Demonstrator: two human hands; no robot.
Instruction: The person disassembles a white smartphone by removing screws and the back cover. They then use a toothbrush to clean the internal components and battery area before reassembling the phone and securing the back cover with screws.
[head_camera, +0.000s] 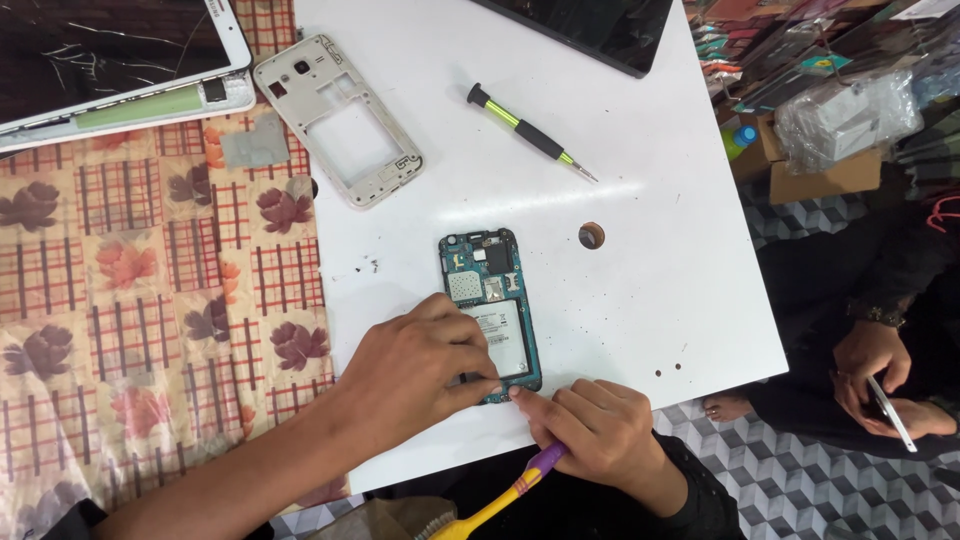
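Down near the table's (700, 330) near edge, the left hand (425, 365) presses its curled fingers on the opened phone (490, 300), steadying it. Beside it, the right hand (595, 430) pinches the phone's bottom corner while gripping a purple-and-yellow toothbrush (500, 500). A screwdriver (530, 132) lies farther off.

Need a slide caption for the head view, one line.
Both hands, left and right, work an opened phone on a white table; right also holds a toothbrush.

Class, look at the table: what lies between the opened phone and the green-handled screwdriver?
In the head view, only bare white table with a round hole lies between the opened phone and the screwdriver.
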